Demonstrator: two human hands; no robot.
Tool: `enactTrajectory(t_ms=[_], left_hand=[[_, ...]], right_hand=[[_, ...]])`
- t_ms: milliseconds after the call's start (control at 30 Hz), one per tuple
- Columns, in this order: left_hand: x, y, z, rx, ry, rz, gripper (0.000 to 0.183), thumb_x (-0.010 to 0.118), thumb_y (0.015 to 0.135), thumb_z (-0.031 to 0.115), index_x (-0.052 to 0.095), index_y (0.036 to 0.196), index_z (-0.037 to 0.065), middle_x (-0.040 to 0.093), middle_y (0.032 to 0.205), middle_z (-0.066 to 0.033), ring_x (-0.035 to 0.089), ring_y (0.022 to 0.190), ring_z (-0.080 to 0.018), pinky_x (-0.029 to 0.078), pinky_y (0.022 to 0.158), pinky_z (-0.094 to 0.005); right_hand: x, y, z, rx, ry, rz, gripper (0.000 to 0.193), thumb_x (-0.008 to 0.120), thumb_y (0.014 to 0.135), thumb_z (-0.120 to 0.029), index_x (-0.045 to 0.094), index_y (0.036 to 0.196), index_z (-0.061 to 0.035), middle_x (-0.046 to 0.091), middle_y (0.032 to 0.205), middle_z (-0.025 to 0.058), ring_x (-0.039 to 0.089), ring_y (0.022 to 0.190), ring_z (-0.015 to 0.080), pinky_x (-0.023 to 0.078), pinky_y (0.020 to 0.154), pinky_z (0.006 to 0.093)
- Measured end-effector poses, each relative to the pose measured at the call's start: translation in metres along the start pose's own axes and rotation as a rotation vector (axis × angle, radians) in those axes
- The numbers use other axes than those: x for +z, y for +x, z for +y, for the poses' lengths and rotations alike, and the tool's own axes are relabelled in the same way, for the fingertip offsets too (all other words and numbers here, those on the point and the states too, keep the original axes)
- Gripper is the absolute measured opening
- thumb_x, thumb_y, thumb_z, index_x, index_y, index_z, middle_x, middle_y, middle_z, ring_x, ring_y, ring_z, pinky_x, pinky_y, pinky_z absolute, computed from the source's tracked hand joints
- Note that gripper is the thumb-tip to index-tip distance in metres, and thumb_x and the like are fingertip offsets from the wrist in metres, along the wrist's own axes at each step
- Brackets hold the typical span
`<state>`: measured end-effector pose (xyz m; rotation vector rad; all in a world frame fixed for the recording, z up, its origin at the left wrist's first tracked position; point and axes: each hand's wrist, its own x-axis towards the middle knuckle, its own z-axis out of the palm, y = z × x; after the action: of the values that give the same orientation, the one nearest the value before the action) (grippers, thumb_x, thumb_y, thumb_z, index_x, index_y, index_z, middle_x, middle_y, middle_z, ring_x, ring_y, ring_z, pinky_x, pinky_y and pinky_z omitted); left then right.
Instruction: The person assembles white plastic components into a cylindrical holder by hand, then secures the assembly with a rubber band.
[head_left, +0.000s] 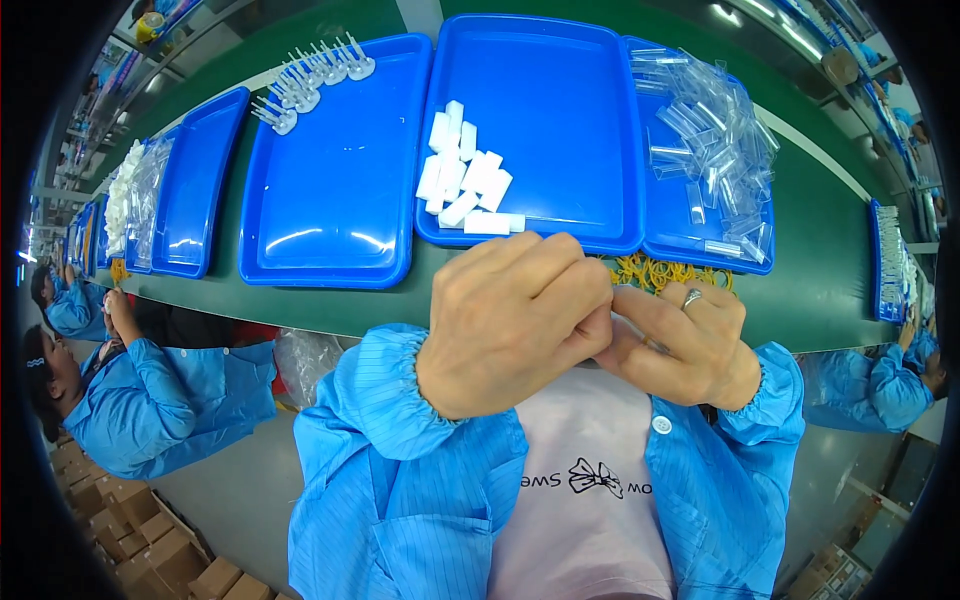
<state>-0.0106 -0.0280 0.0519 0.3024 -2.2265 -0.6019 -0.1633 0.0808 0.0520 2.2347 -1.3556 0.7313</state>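
Observation:
In front of my chest, my left hand and my right hand meet with fingertips together. Both are closed in a pinch; the fingers hide what lies between them, and I cannot make it out. A ring shows on a finger of my right hand. Just beyond my hands, white foam-like blocks are grouped at the left of a blue tray. Yellow rubber bands lie heaped on the table beside my right hand. Clear plastic tubes pile up in the blue tray at the right.
White pieces with thin upright stems stand along the far edge of another blue tray at the left. More trays line the green table. A co-worker in blue sits at the left, with cardboard boxes behind.

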Motion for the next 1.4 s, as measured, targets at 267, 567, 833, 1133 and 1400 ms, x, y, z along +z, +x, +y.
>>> enactTrajectory(t_ms=[267,567,833,1133,1400], left_hand=[[0.004,0.003,-0.009,-0.094,-0.207,0.001,0.017,0.063,0.059,-0.005,0.057,0.071,0.005,0.054,0.064,-0.0053,0.051,0.054,-0.0168,0.039,0.047,-0.0263],[0.000,-0.002,-0.024,-0.252,-0.515,-0.022,0.003,0.056,0.073,-0.001,0.055,0.074,0.002,0.051,0.067,-0.0055,0.049,0.054,-0.0151,0.038,0.048,-0.0280],[-0.014,-0.031,-0.034,-0.480,-0.405,-0.095,0.015,0.051,0.077,0.003,0.045,0.063,0.000,0.042,0.057,-0.0096,0.040,0.048,-0.0200,0.032,0.045,-0.0318],[-0.083,-0.089,-0.034,-0.784,0.211,-0.645,0.035,0.072,0.073,0.030,0.054,0.050,0.009,0.055,0.050,-0.0069,0.053,0.044,-0.0257,0.037,0.042,-0.0359],[-0.151,-0.093,-0.029,-1.093,0.839,-0.539,0.043,0.077,0.066,0.024,0.061,0.103,0.010,0.062,0.075,-0.0079,0.058,0.058,-0.0244,0.043,0.051,-0.0364]], right_hand=[[0.003,0.000,0.005,0.072,0.122,0.016,0.027,0.074,0.062,-0.024,0.048,0.062,-0.0142,0.061,0.093,0.0031,0.042,0.047,0.0068,0.028,0.039,0.0219],[-0.002,0.003,0.021,0.354,0.482,-0.056,0.028,0.080,0.062,-0.022,0.058,0.077,-0.0113,0.060,0.093,0.0056,0.054,0.064,0.0131,0.041,0.052,0.0254],[0.013,0.019,0.134,0.734,1.015,-0.285,0.054,0.073,0.075,-0.018,0.049,0.122,-0.0111,0.051,0.109,0.0004,0.052,0.101,0.0132,0.045,0.087,0.0271],[0.116,0.095,0.331,0.677,0.138,-0.275,0.042,0.075,0.065,-0.018,0.063,0.101,-0.0009,0.066,0.092,0.0135,0.063,0.086,0.0221,0.049,0.078,0.0334],[0.196,0.064,0.409,0.838,-0.058,-0.417,0.047,0.077,0.057,-0.025,0.065,0.096,-0.0026,0.066,0.092,0.0196,0.064,0.087,0.0327,0.051,0.078,0.0378]])
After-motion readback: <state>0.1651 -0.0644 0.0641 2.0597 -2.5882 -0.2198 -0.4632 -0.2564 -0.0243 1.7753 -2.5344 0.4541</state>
